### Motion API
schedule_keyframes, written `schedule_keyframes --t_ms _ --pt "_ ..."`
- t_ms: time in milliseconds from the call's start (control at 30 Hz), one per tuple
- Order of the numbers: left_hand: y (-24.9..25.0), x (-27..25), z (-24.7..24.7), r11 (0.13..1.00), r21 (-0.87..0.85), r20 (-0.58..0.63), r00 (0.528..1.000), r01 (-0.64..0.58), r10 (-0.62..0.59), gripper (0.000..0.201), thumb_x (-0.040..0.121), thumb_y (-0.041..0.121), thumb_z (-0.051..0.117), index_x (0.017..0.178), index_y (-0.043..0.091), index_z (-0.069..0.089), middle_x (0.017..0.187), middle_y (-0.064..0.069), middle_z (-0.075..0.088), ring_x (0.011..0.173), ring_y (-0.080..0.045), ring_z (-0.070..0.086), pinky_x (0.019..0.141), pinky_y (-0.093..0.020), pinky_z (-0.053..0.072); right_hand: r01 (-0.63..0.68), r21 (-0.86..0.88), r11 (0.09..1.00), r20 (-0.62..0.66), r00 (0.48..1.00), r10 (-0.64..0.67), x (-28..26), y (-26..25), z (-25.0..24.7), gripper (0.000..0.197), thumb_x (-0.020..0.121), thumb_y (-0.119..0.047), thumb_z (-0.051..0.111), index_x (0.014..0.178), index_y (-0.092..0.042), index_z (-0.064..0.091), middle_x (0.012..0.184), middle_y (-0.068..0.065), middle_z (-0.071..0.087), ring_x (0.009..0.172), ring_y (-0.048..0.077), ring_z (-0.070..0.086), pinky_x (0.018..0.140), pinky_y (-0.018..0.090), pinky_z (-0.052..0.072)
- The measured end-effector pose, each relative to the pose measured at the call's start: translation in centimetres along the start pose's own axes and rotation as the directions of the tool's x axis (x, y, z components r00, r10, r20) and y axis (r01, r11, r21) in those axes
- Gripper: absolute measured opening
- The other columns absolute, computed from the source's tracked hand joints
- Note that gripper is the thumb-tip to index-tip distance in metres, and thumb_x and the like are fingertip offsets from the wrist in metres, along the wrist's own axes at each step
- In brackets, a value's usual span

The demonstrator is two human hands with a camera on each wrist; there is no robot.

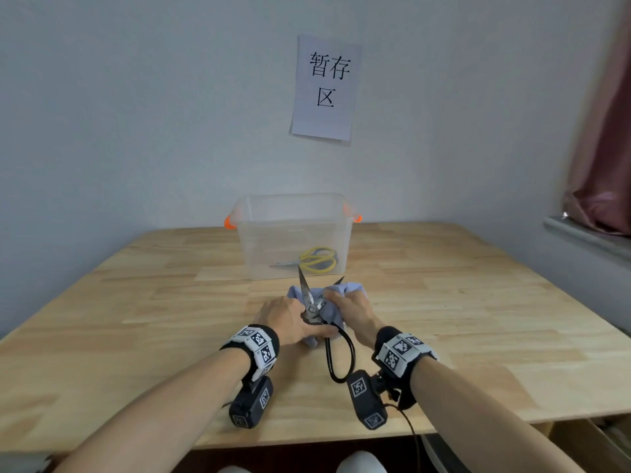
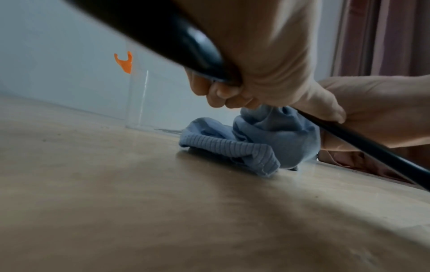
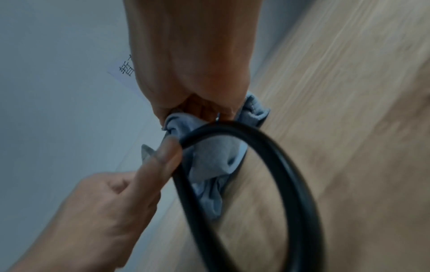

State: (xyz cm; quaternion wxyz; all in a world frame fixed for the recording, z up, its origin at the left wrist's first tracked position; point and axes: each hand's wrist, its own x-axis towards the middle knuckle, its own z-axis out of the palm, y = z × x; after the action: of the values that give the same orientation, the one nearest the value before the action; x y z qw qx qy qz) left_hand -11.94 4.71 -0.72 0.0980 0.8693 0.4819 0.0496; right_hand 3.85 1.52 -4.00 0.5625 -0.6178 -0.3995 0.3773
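On table (image 1: pixel 136 319): L grip (image 1: pixel 286 319) clasps black-handled scissors (image 1: pixel 312 307), blades apart; R grip (image 1: pixel 355 312) clutches blue cloth (image 1: pixel 332 316).

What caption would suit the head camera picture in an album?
Left hand holds open black-handled scissors; right hand grips a blue cloth round one blade, clear bin behind.

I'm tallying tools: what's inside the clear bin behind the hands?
One pair of yellow-handled scissors lies flat on the floor of the clear bin. The raised blade of the black-handled scissors hides a sliver of its front.
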Motion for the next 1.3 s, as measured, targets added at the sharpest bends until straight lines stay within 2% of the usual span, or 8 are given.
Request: schedule_keyframes --t_ms 100,200,400,533,767,1000,1200,1300 --pt "-0.3 0.1 0.1 1.000 -0.001 -0.033 0.999 -0.005 0.005 0.068 0.059 0.092 0.056 0.065 0.024 0.059 0.073 0.005 0.065 0.070 -0.010 0.059 0.059 -0.025 0.041 -0.015 -0.034 0.999 0.070 0.997 0.017 -0.6 0.5 0.7 0.027 0.090 -0.017 0.067 0.075 0.006 0.066 0.064 0.007 0.060 0.059 0.011 0.057 0.052 0.021 0.046" --pt "0.1 -0.4 -0.3 0.999 -0.042 -0.032 0.999 -0.003 0.002 0.061 0.065 0.087 0.058 0.060 0.027 0.052 0.061 0.012 0.056 0.061 -0.001 0.048 0.053 -0.022 0.033 0.003 0.044 0.999 0.036 0.999 -0.005 -0.3 0.1 0.3 0.021 0.091 -0.015 0.066 0.078 0.002 0.066 0.069 0.011 0.061 0.064 0.018 0.058 0.052 0.022 0.047" --pt "-0.3 0.2 0.0 1.000 0.010 -0.010 1.000 0.009 -0.009 0.079 0.055 0.096 0.053 0.072 0.019 0.062 0.081 0.002 0.067 0.078 -0.014 0.061 0.068 -0.029 0.048 0.049 0.105 0.993 -0.032 0.998 -0.046 0.6 -0.1 0.2 0.016 0.089 -0.015 0.068 0.075 -0.008 0.071 0.078 0.014 0.070 0.076 0.026 0.066 0.069 0.036 0.053" --pt "-1.1 0.3 0.2 0.998 0.058 -0.042 0.999 -0.015 0.018 0.089 0.051 0.100 0.048 0.077 0.017 0.068 0.076 0.003 0.067 0.073 -0.013 0.062 0.068 -0.030 0.050 0.007 0.047 0.999 0.042 0.999 -0.009 0.1 0.4 0.1 0.023 0.091 -0.016 0.068 0.073 -0.001 0.067 0.072 0.012 0.066 0.069 0.022 0.063 0.063 0.031 0.050" --pt "0.1 -0.2 -0.1 1.000 0.026 -0.031 0.999 -0.014 0.015 0.070 0.063 0.092 0.052 0.056 0.023 0.053 0.066 0.006 0.058 0.066 -0.011 0.053 0.060 -0.027 0.041 0.033 0.152 0.988 -0.017 0.999 -0.031 0.8 -0.1 -0.6 0.020 0.093 -0.010 0.064 0.095 0.009 0.069 0.081 0.015 0.071 0.066 0.017 0.068 0.056 0.024 0.053" --pt "-1.2 0.6 0.9 0.998 -0.031 -0.010 0.999 -0.045 0.045 0.088 0.049 0.101 0.045 0.069 0.020 0.073 0.069 0.005 0.070 0.070 -0.012 0.064 0.071 -0.035 0.055 0.012 0.205 0.979 -0.086 0.996 0.005 1.6 0.2 -1.0 0.015 0.093 -0.008 0.063 0.084 0.001 0.070 0.071 0.010 0.072 0.061 0.018 0.069 0.050 0.024 0.051" --pt "-1.9 0.1 0.6 0.998 -0.065 -0.030 0.999 -0.018 0.016 0.075 0.058 0.092 0.057 0.056 0.017 0.056 0.061 0.002 0.061 0.059 -0.015 0.056 0.057 -0.031 0.044 0.009 0.263 0.965 -0.215 0.975 0.050 2.8 0.5 -1.9 0.025 0.094 -0.019 0.065 0.082 0.002 0.069 0.082 0.020 0.071 0.071 0.029 0.067 0.066 0.037 0.054" --pt "-2.1 0.0 0.3 0.985 -0.173 -0.055 0.998 0.011 -0.021 0.059 0.066 0.079 0.068 0.054 0.025 0.047 0.057 0.010 0.050 0.054 -0.007 0.045 0.049 -0.024 0.031 -0.014 0.254 0.967 -0.229 0.971 0.074 2.7 0.7 -2.5 0.025 0.094 -0.022 0.065 0.077 -0.003 0.068 0.076 0.015 0.067 0.068 0.026 0.063 0.059 0.031 0.050"
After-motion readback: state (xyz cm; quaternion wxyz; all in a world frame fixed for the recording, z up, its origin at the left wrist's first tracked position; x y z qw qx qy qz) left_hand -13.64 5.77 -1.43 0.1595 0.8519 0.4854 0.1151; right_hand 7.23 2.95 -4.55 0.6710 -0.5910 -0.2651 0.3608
